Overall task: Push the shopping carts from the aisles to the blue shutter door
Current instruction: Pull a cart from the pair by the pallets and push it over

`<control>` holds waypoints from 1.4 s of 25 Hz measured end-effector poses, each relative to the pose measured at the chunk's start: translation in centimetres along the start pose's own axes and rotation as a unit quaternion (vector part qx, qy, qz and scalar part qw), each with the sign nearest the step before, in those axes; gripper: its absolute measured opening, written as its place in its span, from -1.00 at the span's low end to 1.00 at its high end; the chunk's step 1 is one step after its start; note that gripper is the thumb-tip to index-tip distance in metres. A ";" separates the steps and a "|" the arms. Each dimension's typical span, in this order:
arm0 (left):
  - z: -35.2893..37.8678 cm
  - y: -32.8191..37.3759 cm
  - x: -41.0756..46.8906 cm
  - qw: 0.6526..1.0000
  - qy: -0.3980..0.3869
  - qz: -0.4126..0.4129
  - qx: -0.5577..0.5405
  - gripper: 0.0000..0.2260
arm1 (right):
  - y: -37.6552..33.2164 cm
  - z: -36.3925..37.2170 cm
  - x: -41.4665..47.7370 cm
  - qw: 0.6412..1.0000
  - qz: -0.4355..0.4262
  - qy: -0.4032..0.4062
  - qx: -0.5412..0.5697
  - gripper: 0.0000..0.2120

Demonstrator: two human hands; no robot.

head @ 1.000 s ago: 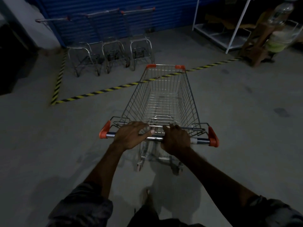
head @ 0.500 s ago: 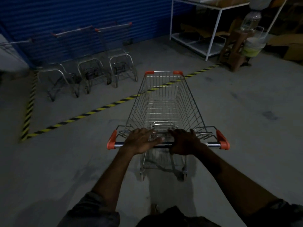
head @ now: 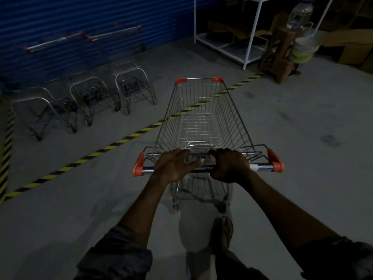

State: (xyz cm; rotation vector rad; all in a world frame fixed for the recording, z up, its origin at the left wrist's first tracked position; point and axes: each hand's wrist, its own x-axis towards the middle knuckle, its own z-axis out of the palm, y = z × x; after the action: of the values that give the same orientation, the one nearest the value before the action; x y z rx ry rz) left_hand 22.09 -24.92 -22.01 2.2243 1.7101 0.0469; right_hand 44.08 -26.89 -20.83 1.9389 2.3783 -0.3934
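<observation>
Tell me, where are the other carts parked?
In the head view, three parked carts stand side by side upper left, by the blue shutter door, beyond the striped floor tape, left of the pushed cart.

A yellow-and-black striped tape line (head: pixel 121 141) runs diagonally across the grey concrete floor (head: pixel 302 138). A second striped line (head: pixel 6 150) runs along the left edge. At upper right stands a white metal rack (head: pixel 247 49). Just beside it is a brown stool (head: pixel 280 55), with a clear bottle (head: pixel 298 16) above it and a white bucket (head: pixel 304 50) to its right. Cardboard boxes (head: pixel 343 40) lie behind.
</observation>
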 end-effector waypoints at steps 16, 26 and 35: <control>-6.0 -0.2 30.0 0.996 0.082 -0.017 -0.017 -0.55 | 12.8 -9.2 28.8 0.995 -0.092 -0.024 0.006 -0.23; -9.8 -3.8 49.4 0.993 0.114 -0.016 0.004 -0.53 | 17.8 -12.2 49.1 0.998 -0.039 0.049 0.016 -0.52; -14.3 -9.8 67.8 0.995 0.092 0.032 -0.027 -0.27 | 20.8 -15.7 67.1 0.996 -0.065 0.026 -0.054 -0.30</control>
State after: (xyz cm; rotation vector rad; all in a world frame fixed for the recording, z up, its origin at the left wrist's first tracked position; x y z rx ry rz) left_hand 28.51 44.72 -23.10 2.2942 1.7068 0.3187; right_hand 51.84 44.69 -22.30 1.7770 2.5096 -0.2162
